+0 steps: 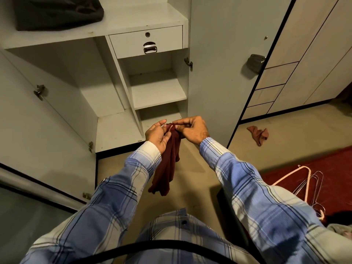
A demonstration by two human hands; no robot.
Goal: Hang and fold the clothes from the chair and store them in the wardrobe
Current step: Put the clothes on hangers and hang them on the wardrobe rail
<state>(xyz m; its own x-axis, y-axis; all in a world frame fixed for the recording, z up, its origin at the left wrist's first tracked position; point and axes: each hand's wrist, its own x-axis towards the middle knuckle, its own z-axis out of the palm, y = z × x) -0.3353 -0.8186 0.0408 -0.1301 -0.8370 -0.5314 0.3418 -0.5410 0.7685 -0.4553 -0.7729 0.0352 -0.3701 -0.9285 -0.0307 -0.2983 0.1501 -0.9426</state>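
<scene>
I stand before the open grey wardrobe (122,21), its bare shelves and a locked drawer (146,41) ahead of me, a dark bundle (57,12) on the far-left top shelf and its right door (224,63) swung wide over the beige floor (276,136). To my right a red mat (339,168) carries a heap of hangers (308,185), and a small reddish rag (259,134) lies on the floor beyond it. Near the lowest shelf, my left hand (157,135) and right hand (192,128) both pinch the top edge of a maroon garment (167,164), which hangs down between my sleeves.
</scene>
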